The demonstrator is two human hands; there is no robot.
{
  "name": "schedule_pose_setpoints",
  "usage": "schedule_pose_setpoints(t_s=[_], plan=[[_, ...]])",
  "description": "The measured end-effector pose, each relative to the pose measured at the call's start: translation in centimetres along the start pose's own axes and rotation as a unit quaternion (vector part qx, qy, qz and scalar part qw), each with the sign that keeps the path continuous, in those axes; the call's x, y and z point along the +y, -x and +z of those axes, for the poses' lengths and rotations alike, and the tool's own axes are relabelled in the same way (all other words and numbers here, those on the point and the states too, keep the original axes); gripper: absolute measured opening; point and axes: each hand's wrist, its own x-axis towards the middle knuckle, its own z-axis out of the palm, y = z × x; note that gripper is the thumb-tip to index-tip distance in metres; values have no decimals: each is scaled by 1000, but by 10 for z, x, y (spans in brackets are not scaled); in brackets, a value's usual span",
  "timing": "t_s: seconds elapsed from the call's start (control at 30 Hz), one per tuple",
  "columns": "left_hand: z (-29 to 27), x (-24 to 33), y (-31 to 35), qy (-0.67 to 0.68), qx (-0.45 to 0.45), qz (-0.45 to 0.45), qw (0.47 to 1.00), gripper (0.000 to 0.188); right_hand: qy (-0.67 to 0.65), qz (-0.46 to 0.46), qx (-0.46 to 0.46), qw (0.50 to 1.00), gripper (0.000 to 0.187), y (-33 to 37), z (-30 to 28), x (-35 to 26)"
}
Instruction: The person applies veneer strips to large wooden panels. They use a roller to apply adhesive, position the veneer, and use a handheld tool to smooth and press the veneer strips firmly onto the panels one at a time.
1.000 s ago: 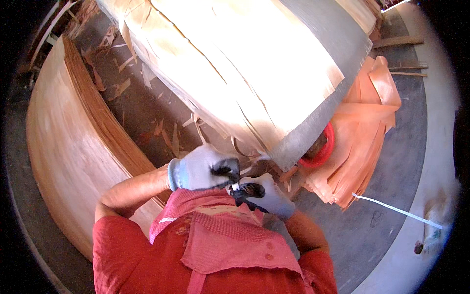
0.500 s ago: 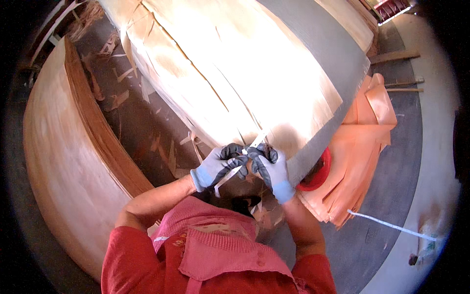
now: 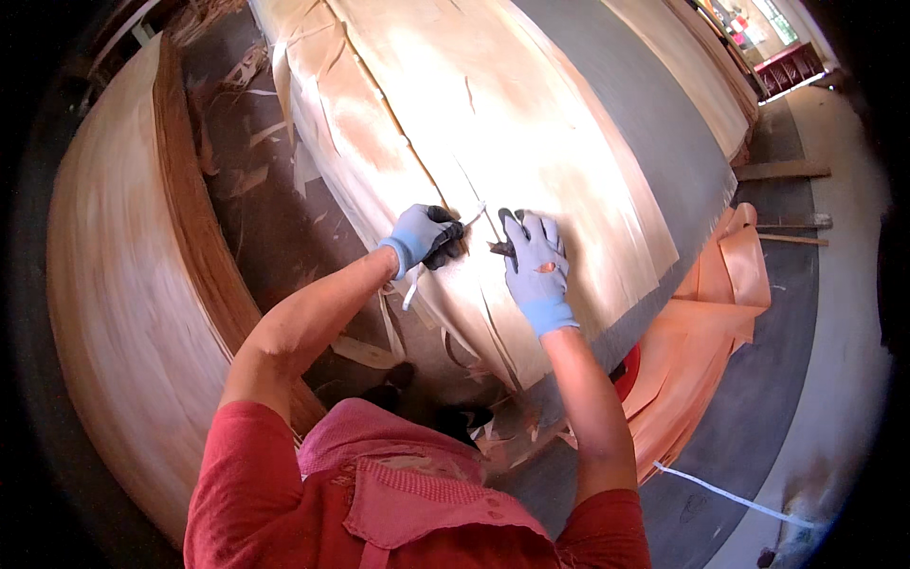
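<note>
A large pale wood veneer sheet (image 3: 569,152) lies in front of me, split by long narrow gaps. My left hand (image 3: 428,235), in a grey glove with dark fingers, pinches a thin white tape strip (image 3: 478,212). One end of the strip points toward a gap in the veneer, while the other hangs below the hand. To the right of that gap, my right hand (image 3: 536,258) rests on the veneer with its fingers apart and the thumb out toward the gap. Its glove has a small hole on the back.
At the left stands a tall curved stack of veneer (image 3: 114,247). Orange veneer sheets (image 3: 701,322) lie at the right, beside a partly hidden red round object (image 3: 627,372). Another white strip (image 3: 730,493) is on the floor at the lower right. Veneer scraps (image 3: 251,180) litter the floor at the left.
My hands were close together at the veneer's near edge, both on the strip. Now they are apart and farther forward over the sheet; the right has let go of the strip.
</note>
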Motion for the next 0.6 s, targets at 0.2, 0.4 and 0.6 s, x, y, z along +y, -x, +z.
schedule_pose_setpoints(t_s=[0.2,0.4,0.6], plan=[[5,-7,-4,44,12,-3,999,22,43,-20,-58,997,47,-28,26,6],[2,-9,-5,19,8,20,1000,18,67,-33,-97,992,46,-31,39,13],[-2,-15,-3,69,13,14,997,19,-67,60,-6,996,58,-31,19,5]])
